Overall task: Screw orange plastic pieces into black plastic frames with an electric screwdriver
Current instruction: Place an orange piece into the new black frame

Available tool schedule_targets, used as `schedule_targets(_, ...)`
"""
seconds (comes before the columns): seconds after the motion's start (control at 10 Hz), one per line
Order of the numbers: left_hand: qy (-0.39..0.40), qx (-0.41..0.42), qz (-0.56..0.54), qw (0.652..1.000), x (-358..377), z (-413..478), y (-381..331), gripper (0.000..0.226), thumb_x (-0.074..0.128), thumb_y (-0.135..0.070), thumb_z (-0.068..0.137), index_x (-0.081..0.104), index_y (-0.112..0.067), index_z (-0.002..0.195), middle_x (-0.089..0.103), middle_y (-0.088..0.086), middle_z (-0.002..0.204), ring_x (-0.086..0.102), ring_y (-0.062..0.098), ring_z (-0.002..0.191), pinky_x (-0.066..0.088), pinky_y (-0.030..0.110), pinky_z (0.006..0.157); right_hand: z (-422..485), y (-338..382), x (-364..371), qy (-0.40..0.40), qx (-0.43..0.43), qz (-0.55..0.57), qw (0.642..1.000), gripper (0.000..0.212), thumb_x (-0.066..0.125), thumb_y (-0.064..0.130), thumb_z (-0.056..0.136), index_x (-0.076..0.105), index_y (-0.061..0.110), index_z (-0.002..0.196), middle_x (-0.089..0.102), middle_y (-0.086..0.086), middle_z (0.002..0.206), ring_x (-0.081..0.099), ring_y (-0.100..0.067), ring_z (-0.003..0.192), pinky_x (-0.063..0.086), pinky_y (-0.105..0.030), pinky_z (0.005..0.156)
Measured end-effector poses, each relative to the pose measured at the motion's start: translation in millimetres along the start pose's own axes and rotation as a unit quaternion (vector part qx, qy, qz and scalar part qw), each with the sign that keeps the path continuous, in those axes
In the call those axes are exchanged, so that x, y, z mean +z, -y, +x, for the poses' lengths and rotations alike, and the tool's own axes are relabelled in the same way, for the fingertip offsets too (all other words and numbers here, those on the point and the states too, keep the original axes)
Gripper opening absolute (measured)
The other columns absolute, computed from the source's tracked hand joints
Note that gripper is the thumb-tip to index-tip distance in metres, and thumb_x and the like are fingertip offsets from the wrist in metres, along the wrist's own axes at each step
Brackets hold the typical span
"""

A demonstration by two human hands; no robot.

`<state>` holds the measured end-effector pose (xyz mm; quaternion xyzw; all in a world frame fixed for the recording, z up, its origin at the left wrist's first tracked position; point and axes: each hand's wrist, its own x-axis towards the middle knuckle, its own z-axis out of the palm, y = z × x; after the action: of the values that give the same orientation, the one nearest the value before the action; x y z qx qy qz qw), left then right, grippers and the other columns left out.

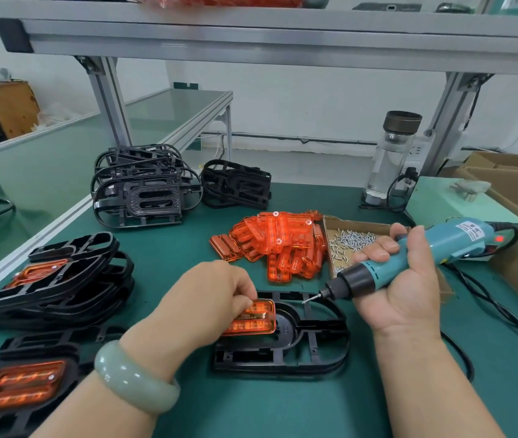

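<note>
A black plastic frame (pixel 311 343) lies flat on the green mat in front of me. An orange plastic piece (pixel 256 320) sits in its left half, and my left hand (pixel 216 292) pinches that piece at its top left edge. My right hand (pixel 403 279) grips a teal electric screwdriver (pixel 434 248). Its bit (pixel 313 298) carries a small screw and hovers just above the frame's upper edge, right of the orange piece.
A heap of loose orange pieces (pixel 280 245) lies behind the frame, beside a cardboard tray of screws (pixel 351 243). Empty black frames (pixel 147 184) are stacked at the back left. Finished frames with orange inserts (pixel 49 279) are piled at the left. A glass bottle (pixel 392 156) stands at the back right.
</note>
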<state>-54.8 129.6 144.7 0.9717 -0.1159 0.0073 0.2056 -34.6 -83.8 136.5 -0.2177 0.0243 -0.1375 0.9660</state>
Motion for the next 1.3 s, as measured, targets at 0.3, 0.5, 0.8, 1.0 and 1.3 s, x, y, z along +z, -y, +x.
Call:
schedule_targets(0.3,0.025,0.041,0.033,0.998,19.5,10.6,-0.4,0.012,0.057,-0.03,0.089,0.068,-0.033,0.095,0.045,-0.013,0.087,0.045,0.007,0.084,0.039,0.024,0.076,1.6,-1.8,-1.5,0.002,0.003,-0.006,1.0,0.018,0.059,0.039,0.081,0.054,0.022,0.085,0.045,0.012,0.058,0.044,-0.002,0.047,0.042,-0.017,0.054)
schedule_targets(0.5,-0.011,0.043,0.04,0.998,29.6,4.2,3.4,0.015,0.056,-0.032,0.088,0.069,-0.035,0.094,0.048,-0.01,0.092,0.046,0.01,0.094,0.039,0.025,0.079,1.1,-1.7,-1.3,0.003,0.002,-0.005,1.0,0.018,0.059,0.039,0.082,0.054,0.022,0.085,0.045,0.012,0.058,0.044,-0.002,0.046,0.042,-0.017,0.053)
schedule_targets(0.8,-0.059,0.06,0.042,0.996,31.6,-4.7,8.2,0.023,0.05,-0.037,0.093,0.065,-0.038,0.11,0.052,-0.011,0.098,0.05,0.01,0.101,0.04,0.024,0.085,0.5,-1.5,-0.5,0.001,0.006,-0.007,1.0,0.017,0.058,0.04,0.083,0.054,0.023,0.085,0.046,0.012,0.058,0.044,-0.002,0.046,0.043,-0.016,0.053)
schedule_targets(1.0,-0.005,0.042,0.041,0.998,19.3,-15.0,17.0,0.016,0.06,-0.034,0.087,0.069,-0.039,0.099,0.051,-0.012,0.096,0.054,0.01,0.091,0.044,0.027,0.084,0.1,-1.1,-0.9,0.002,0.004,-0.008,1.0,0.018,0.058,0.04,0.083,0.054,0.023,0.086,0.046,0.012,0.058,0.044,-0.002,0.046,0.043,-0.016,0.053)
schedule_targets(1.3,0.015,0.009,0.063,0.998,25.2,-14.3,11.2,0.015,0.058,-0.036,0.087,0.068,-0.039,0.096,0.043,-0.012,0.084,0.052,0.011,0.084,0.046,0.026,0.077,1.0,-1.8,-0.6,0.008,0.001,-0.009,1.0,0.017,0.055,0.04,0.086,0.053,0.023,0.086,0.045,0.012,0.058,0.044,-0.002,0.046,0.042,-0.017,0.053)
